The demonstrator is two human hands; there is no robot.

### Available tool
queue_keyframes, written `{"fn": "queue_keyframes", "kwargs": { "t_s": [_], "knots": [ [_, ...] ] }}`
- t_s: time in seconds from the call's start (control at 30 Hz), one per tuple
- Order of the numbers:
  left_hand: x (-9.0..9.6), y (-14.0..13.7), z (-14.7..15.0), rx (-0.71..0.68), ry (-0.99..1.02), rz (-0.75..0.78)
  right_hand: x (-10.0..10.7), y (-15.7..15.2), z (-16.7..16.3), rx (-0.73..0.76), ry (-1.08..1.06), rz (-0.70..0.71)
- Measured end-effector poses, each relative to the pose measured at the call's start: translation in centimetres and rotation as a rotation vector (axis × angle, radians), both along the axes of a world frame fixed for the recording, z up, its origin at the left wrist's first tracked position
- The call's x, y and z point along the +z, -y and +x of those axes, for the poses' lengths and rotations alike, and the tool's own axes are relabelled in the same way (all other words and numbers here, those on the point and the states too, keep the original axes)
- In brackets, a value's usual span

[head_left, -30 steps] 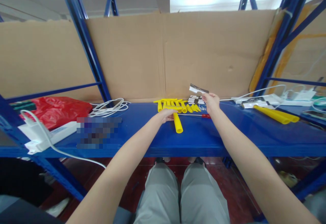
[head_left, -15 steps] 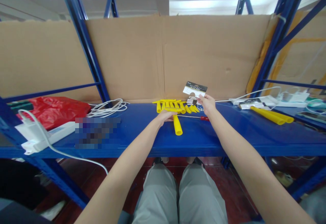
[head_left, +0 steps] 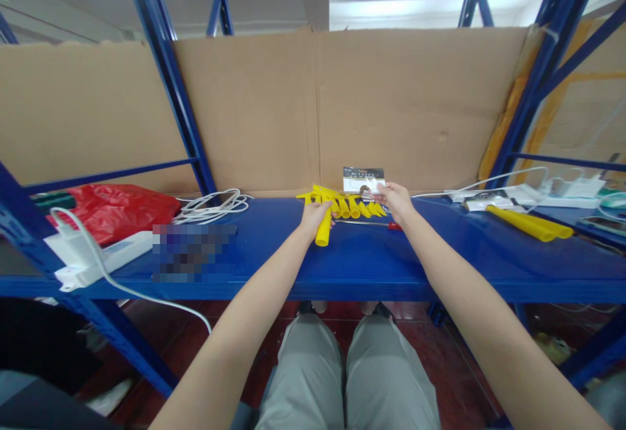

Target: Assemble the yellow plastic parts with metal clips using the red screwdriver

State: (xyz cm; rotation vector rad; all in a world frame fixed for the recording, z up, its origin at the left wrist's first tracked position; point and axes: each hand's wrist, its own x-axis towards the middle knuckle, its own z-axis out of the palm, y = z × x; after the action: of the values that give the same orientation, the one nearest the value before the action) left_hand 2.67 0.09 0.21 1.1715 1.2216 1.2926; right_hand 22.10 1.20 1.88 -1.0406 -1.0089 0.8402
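My left hand (head_left: 314,217) is closed around a yellow T-shaped plastic tool (head_left: 323,231), whose round hollow handle points toward me. In my right hand (head_left: 397,201), pinched at its lower right corner, is a black-and-white printed card (head_left: 364,179), held upright near the cardboard. Between and behind the hands lies a row of similar yellow tools (head_left: 345,209). Small pointed yellow pieces (head_left: 374,209) sit at the row's right end. A screwdriver with a red handle (head_left: 394,226) lies in front of them, close under my right hand.
A cardboard sheet (head_left: 254,110) stands behind the blue shelf (head_left: 372,263), between blue posts. To the left are a red plastic bag (head_left: 122,211), a coiled white cable (head_left: 218,205) and a power strip (head_left: 115,257). Two yellow tubes (head_left: 528,224) and white packets (head_left: 493,198) lie right.
My left hand has turned the yellow tool and shifted it slightly left and back. The card in my right hand has come down and left, now nearly level and facing me.
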Motion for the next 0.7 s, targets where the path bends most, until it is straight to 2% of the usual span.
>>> {"fn": "queue_keyframes", "kwargs": {
  "t_s": [0.23,0.43,0.7],
  "knots": [
    [1.1,-0.2,-0.7,0.228,0.250,-0.021,0.1,0.4,-0.3,0.096,0.018,-0.048],
    [0.6,-1.3,-1.3,0.331,0.431,0.011,-0.1,0.5,-1.1,0.239,0.023,-0.045],
    [0.2,-1.9,-1.3,0.429,0.540,0.014,-0.9,0.3,-1.4,0.375,0.052,0.015]
  ]
}}
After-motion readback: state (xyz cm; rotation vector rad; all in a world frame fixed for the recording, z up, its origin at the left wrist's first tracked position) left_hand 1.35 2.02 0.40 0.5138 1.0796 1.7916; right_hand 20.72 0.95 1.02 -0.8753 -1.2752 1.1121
